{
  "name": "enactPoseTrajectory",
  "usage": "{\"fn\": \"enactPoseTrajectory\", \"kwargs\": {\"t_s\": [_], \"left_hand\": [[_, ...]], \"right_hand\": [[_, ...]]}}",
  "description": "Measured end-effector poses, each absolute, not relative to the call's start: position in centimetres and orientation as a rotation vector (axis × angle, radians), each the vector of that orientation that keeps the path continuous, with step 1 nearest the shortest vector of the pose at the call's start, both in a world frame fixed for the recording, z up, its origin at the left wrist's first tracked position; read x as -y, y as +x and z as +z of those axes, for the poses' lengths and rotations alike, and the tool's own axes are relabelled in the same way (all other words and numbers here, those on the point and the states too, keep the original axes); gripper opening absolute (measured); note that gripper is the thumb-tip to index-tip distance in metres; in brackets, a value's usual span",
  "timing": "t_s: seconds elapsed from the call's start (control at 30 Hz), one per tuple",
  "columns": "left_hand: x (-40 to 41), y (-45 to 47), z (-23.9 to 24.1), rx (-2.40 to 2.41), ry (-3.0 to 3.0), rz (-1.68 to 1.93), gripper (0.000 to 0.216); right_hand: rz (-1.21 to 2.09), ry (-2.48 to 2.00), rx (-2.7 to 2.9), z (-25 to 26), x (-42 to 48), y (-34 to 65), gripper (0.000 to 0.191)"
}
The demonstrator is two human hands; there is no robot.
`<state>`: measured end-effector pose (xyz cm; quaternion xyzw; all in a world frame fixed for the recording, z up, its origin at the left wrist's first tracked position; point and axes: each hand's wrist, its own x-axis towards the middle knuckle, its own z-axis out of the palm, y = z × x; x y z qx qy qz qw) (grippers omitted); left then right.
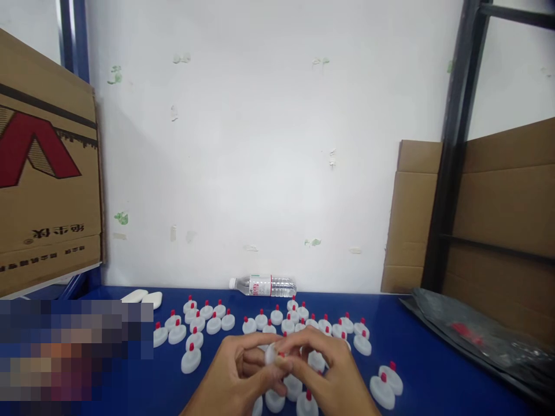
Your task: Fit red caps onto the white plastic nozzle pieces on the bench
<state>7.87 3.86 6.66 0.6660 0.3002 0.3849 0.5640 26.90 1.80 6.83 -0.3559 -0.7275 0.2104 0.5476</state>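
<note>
My left hand point(234, 375) and my right hand point(332, 375) meet low in the middle of the view, above a blue table point(433, 370). Together their fingers pinch one small white cap with a red tip point(274, 353). Around and under the hands stand several more white caps with red nozzles point(214, 325), spread in loose rows across the table. Two of these caps point(385, 386) sit apart at the right.
A clear water bottle point(263, 285) lies on its side against the white wall. Cardboard boxes stand at the left point(47, 173) and right point(503, 219). A dark plastic bag point(477, 335) lies at the right. Two white oblong pieces point(143, 297) rest at the back left.
</note>
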Motion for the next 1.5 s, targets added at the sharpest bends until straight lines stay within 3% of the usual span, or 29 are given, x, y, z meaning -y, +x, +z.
{"fn": "enactPoseTrajectory", "kwargs": {"t_s": [0.07, 0.57, 1.03, 1.2, 1.37, 1.5], "left_hand": [[-3.7, 7.5, 6.4, -0.644, 1.489, 0.943, 0.071], [-4.4, 7.7, 5.7, -0.606, 1.420, 0.871, 0.066], [-4.5, 8.0, 4.7, -0.652, 1.522, 0.922, 0.045], [-4.1, 7.3, 4.7, -0.731, 1.728, 0.960, 0.060], [-3.0, 6.4, 6.4, -0.879, 2.114, 1.207, 0.041], [-5.6, 4.3, 8.7, -1.080, 2.495, 1.317, 0.030]], "right_hand": [[0.422, -0.798, 1.808, 6.6, -1.6, 26.9, 0.005], [0.184, -0.511, 1.935, 6.5, -1.5, 27.0, 0.019], [-0.032, -0.433, 1.971, 5.9, -1.7, 26.9, 0.025], [-0.158, -0.393, 2.026, 6.3, -1.8, 27.3, 0.026], [-0.245, -0.449, 2.025, 8.1, -1.5, 28.3, 0.023], [-0.162, -0.817, 1.886, 10.4, -3.6, 31.5, 0.015]]}}
